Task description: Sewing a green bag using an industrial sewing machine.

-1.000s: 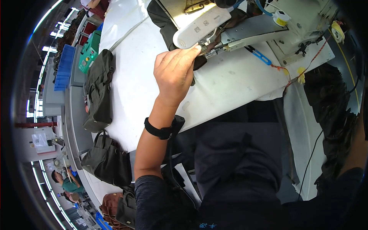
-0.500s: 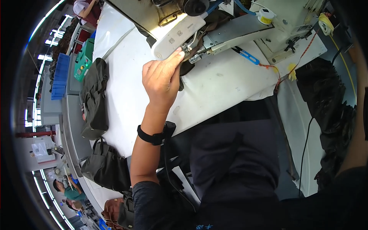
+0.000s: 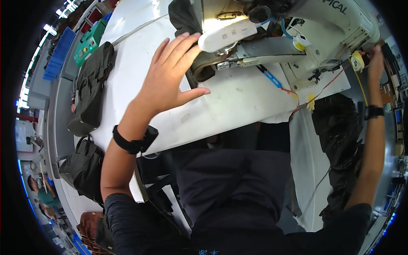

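My left hand (image 3: 165, 76) is open, fingers spread and thumb stretched out to the right. Its fingertips are next to a dark olive bag piece (image 3: 183, 16) and the rounded white lamp cover (image 3: 227, 37) of a sewing machine (image 3: 327, 29). A brass-toned zipper (image 3: 210, 65) curves along the bag piece, which sits at the end of the machine's narrow arm (image 3: 270, 48). Far to the right, my right hand (image 3: 375, 63) is raised beside the machine's right end; its fingers are too small and blurred to read.
Blue thread snips (image 3: 270, 77) lie on the white table (image 3: 238, 100), tied to an orange cord. Dark olive bags (image 3: 91, 87) line the table's left side. A green box (image 3: 89, 42) and blue bin (image 3: 59, 53) stand beyond. Dark material (image 3: 338, 127) hangs at right.
My left hand has let go near the lamp cover, opened and drawn left. My right hand has come into view at the machine's right end. The whole view has shifted.
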A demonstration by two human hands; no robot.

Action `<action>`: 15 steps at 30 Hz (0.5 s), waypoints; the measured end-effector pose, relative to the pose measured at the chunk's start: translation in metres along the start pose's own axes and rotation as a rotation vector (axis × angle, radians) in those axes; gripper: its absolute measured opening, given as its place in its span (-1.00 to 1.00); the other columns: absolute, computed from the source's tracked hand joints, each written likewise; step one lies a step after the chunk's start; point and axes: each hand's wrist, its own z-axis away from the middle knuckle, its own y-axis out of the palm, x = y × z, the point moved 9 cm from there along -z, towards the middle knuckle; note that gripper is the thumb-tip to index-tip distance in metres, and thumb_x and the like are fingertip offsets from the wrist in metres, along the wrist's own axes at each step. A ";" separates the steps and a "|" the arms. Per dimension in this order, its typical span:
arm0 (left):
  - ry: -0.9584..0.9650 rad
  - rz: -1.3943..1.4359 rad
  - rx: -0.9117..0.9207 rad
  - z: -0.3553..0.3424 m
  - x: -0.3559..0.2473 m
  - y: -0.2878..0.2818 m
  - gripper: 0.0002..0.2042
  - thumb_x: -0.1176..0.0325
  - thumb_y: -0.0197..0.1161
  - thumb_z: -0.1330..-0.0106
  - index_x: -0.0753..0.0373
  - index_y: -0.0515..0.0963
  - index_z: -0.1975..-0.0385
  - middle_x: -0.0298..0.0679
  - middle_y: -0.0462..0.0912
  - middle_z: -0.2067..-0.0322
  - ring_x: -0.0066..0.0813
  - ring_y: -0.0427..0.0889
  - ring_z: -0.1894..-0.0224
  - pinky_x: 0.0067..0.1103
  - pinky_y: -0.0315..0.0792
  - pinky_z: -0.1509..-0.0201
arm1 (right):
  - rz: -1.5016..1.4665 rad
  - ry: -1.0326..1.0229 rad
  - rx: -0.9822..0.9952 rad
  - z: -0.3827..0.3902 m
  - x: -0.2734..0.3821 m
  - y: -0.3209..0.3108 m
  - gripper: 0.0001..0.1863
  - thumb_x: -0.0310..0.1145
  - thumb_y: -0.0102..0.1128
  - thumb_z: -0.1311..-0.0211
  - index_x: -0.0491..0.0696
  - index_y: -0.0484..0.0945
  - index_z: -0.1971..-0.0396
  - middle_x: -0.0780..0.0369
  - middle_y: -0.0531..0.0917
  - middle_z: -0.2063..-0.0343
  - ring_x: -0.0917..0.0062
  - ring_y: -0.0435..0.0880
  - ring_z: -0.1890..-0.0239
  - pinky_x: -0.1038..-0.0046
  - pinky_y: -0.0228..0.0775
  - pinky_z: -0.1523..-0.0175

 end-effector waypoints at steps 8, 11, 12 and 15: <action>0.159 -0.146 0.373 -0.026 0.013 0.037 -0.09 0.11 0.73 0.21 0.27 0.49 -0.24 -0.05 0.51 -0.30 -0.08 0.24 -0.54 -0.01 -0.05 -0.68 | 0.066 -0.149 0.246 -0.113 0.081 0.033 -0.27 0.23 -0.02 -0.56 -0.20 0.63 -0.21 0.08 0.75 -0.07 0.37 0.69 -0.19 0.41 0.39 -0.33; 0.231 -0.104 0.069 -0.034 0.014 0.031 -0.42 0.38 0.47 -0.09 0.29 0.53 -0.18 -0.08 0.58 -0.21 -0.11 0.46 -0.39 -0.11 0.20 -0.60 | -0.006 -0.048 -0.015 -0.049 0.096 0.025 -0.25 0.25 -0.06 -0.55 -0.15 0.61 -0.26 0.05 0.73 -0.11 0.37 0.68 -0.20 0.40 0.38 -0.34; 0.244 -0.132 -0.030 -0.031 0.014 0.028 -0.50 0.45 0.38 -0.13 0.29 0.55 -0.14 -0.08 0.60 -0.15 -0.12 0.52 -0.31 -0.16 0.30 -0.53 | -0.061 -0.036 -0.054 -0.028 0.094 0.021 -0.25 0.26 -0.07 -0.54 -0.13 0.59 -0.29 0.03 0.72 -0.13 0.36 0.68 -0.21 0.40 0.38 -0.33; 0.152 -0.017 -0.105 -0.027 0.027 0.038 -0.65 0.56 0.23 -0.20 0.28 0.59 -0.03 -0.11 0.63 0.02 -0.11 0.63 -0.08 -0.26 0.50 -0.33 | 0.017 0.011 0.021 -0.020 0.084 0.022 -0.23 0.27 -0.13 -0.56 -0.10 0.55 -0.34 0.01 0.69 -0.19 0.35 0.66 -0.23 0.39 0.37 -0.34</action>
